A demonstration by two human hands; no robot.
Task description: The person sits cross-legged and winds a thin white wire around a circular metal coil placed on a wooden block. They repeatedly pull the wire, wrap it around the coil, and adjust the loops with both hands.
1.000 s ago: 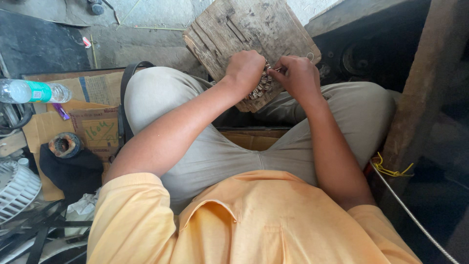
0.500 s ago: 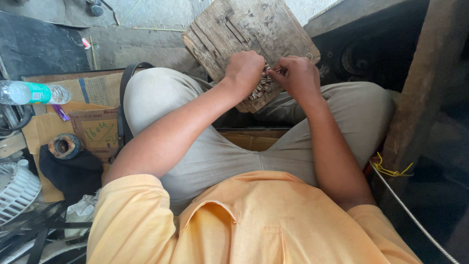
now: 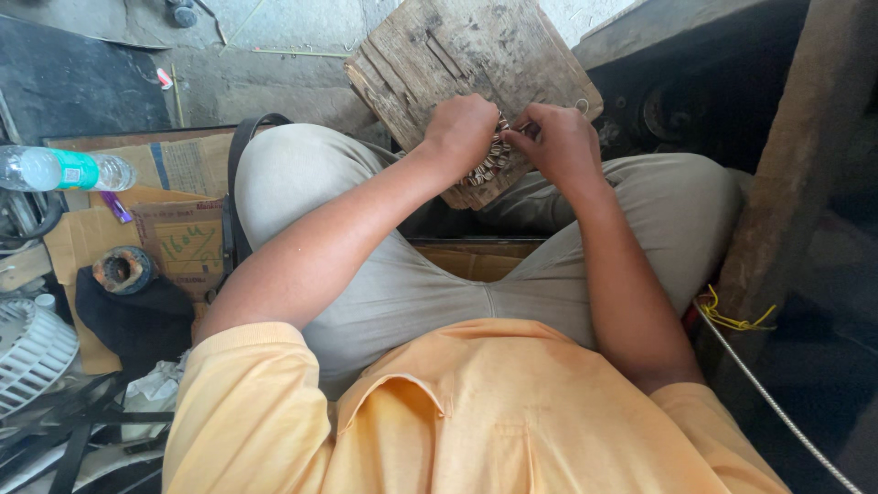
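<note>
Head view, worn wooden board at twelve o'clock across the person's knees, left hand and right hand both curled tight on a small striped coil at its near edge, plastic bottle at nine o'clock on cardboard

A cluttered workshop floor, lit by daylight from the far side.
Grey concrete floor is seen far; flattened cardboard, a plastic bottle and a white fan grille are spread at left. A wooden post is set at right.
</note>
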